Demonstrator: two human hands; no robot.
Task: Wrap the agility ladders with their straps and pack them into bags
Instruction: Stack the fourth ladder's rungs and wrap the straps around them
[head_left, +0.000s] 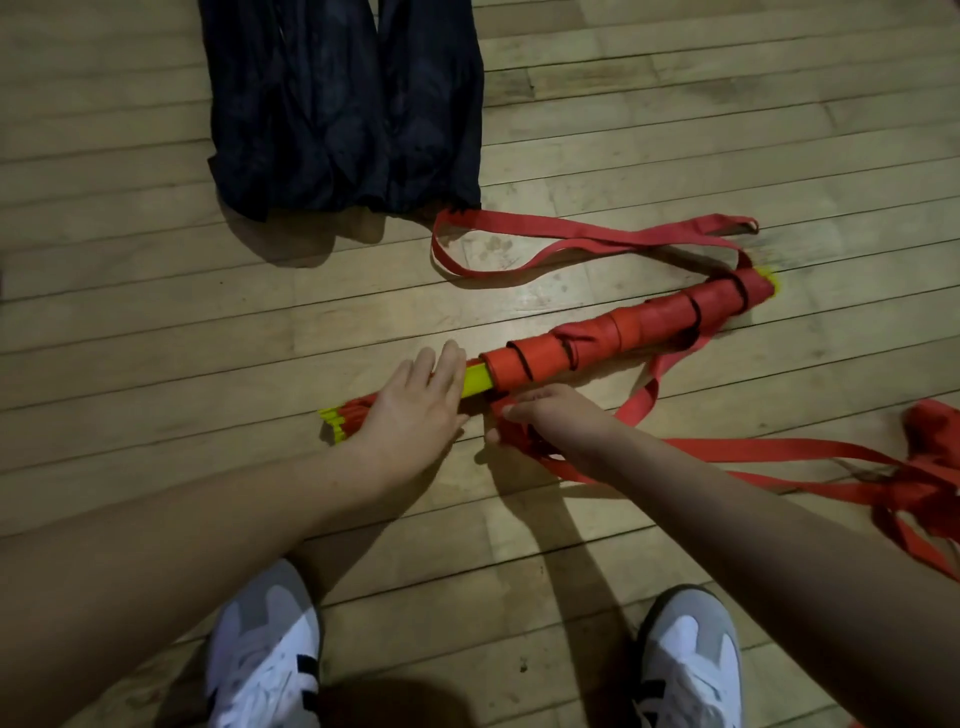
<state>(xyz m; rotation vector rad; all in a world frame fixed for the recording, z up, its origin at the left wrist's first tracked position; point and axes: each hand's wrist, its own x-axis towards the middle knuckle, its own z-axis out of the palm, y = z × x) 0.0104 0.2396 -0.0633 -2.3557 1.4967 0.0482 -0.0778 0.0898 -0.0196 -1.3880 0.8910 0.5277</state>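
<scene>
A bundle of yellow ladder rungs (475, 381) lies slantwise on the wooden floor, most of it wound in red strap (639, 327). My left hand (410, 410) lies flat on the unwrapped left part of the bundle, fingers straight. My right hand (550, 415) pinches the red strap just below the bundle's wrapped edge. Loose strap trails right to a red heap (930, 467). Two dark bags (343, 104) lie flat at the top of the view.
A loose red strap loop (571, 241) curls on the floor between the bags and the bundle. My two white and grey shoes (265, 654) stand at the bottom edge. Wooden floorboards (104, 260) stretch out to the left.
</scene>
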